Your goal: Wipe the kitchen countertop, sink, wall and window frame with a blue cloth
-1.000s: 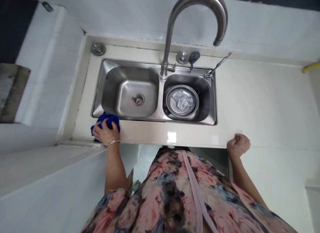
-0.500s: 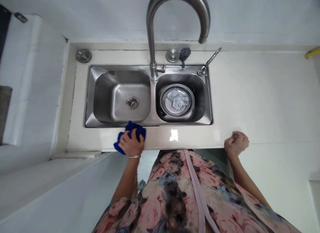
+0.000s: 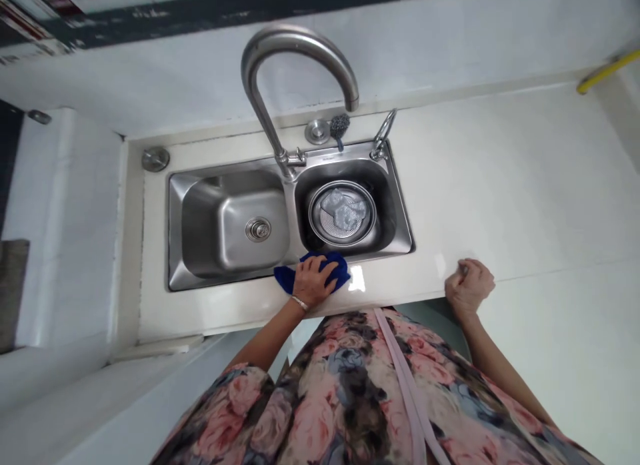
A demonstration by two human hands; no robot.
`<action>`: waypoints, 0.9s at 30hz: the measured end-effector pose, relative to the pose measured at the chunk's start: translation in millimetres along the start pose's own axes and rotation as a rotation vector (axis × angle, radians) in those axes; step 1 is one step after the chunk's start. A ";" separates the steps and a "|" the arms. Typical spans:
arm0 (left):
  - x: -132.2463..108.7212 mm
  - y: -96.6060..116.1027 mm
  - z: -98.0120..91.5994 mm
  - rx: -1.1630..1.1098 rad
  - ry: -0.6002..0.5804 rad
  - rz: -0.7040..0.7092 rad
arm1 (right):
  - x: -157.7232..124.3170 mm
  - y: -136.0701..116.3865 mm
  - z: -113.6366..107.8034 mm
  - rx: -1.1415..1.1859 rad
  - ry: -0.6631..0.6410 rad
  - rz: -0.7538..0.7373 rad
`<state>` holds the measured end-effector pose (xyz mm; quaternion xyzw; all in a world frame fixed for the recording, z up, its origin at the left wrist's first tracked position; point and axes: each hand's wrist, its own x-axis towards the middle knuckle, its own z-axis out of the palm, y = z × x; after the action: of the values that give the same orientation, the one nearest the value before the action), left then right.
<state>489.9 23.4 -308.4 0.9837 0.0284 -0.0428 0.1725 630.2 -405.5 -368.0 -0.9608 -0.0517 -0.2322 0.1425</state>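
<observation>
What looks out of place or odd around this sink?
Nothing is spilled or broken. Only a crumpled grey wad lying in the strainer bowl in the right basin stands out. The left hand presses a cloth on the counter.

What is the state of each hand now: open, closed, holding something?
Left hand: closed over the cloth, pressed on the counter.
Right hand: curled shut at the counter edge, nothing seen in it.

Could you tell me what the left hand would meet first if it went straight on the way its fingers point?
Probably the sink at its front rim, just beyond the cloth under the left hand; past it sits the strainer.
</observation>
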 end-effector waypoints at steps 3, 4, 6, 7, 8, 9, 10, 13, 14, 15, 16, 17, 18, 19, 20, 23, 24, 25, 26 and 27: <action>-2.3 -23.7 -10.9 0.017 -0.036 -0.046 | -1.6 3.2 3.0 0.000 0.025 -0.034; 0.2 -31.1 -13.8 0.021 -0.028 -0.110 | -2.1 4.2 4.0 -0.003 0.030 -0.038; 11.8 -43.1 -17.2 0.015 -0.018 -0.258 | -2.7 5.7 5.5 -0.010 0.033 -0.042; 20.5 -47.6 -17.6 0.007 -0.024 -0.320 | -2.8 6.1 5.8 -0.013 0.032 -0.047; 30.1 -51.6 -17.2 0.000 -0.033 -0.368 | -2.7 6.2 5.8 -0.016 0.033 -0.054; 40.1 -55.2 -16.2 -0.005 -0.043 -0.401 | -2.4 6.3 5.5 -0.019 0.031 -0.061; 49.7 -58.8 -14.8 -0.009 -0.049 -0.423 | -2.0 6.2 5.1 -0.019 0.031 -0.066; 73.9 -71.7 -10.5 -0.026 -0.014 -0.456 | -0.8 5.7 3.6 -0.013 0.028 -0.074; 80.7 -76.9 -9.5 -0.033 0.015 -0.470 | -0.6 5.4 3.2 -0.013 0.029 -0.077; 87.4 -82.4 -8.8 -0.039 0.048 -0.478 | -0.5 4.9 2.7 -0.016 0.029 -0.083; 94.5 -88.2 -8.5 -0.045 0.080 -0.483 | -0.5 4.2 2.3 -0.022 0.030 -0.086; 102.5 -94.2 -8.7 -0.051 0.108 -0.488 | -0.5 3.3 1.8 -0.029 0.030 -0.086; 111.6 -100.0 -9.3 -0.058 0.130 -0.496 | -0.7 2.2 1.2 -0.035 0.030 -0.085; 122.0 -105.6 -10.4 -0.067 0.145 -0.509 | -0.8 1.1 0.7 -0.038 0.028 -0.081; 133.6 -110.6 -12.0 -0.075 0.158 -0.527 | -0.9 0.0 0.2 -0.038 0.023 -0.074; 172.5 -121.8 -18.4 -0.094 0.206 -0.603 | -1.0 -2.8 -0.8 -0.021 -0.003 -0.053; 185.2 -124.1 -20.8 -0.095 0.225 -0.631 | -1.0 -3.5 -1.1 -0.017 -0.010 -0.049; 196.7 -126.0 -23.0 -0.094 0.244 -0.657 | -1.0 -4.2 -1.3 -0.015 -0.014 -0.046; 206.8 -127.4 -24.9 -0.090 0.260 -0.679 | -1.0 -4.8 -1.6 -0.015 -0.016 -0.044; 215.0 -128.7 -26.4 -0.085 0.272 -0.696 | -1.1 -5.5 -1.9 -0.017 -0.017 -0.040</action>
<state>696.6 162.1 -347.2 0.9037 0.3855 0.0336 0.1830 627.5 -400.9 -365.5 -0.9627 -0.0699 -0.2274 0.1292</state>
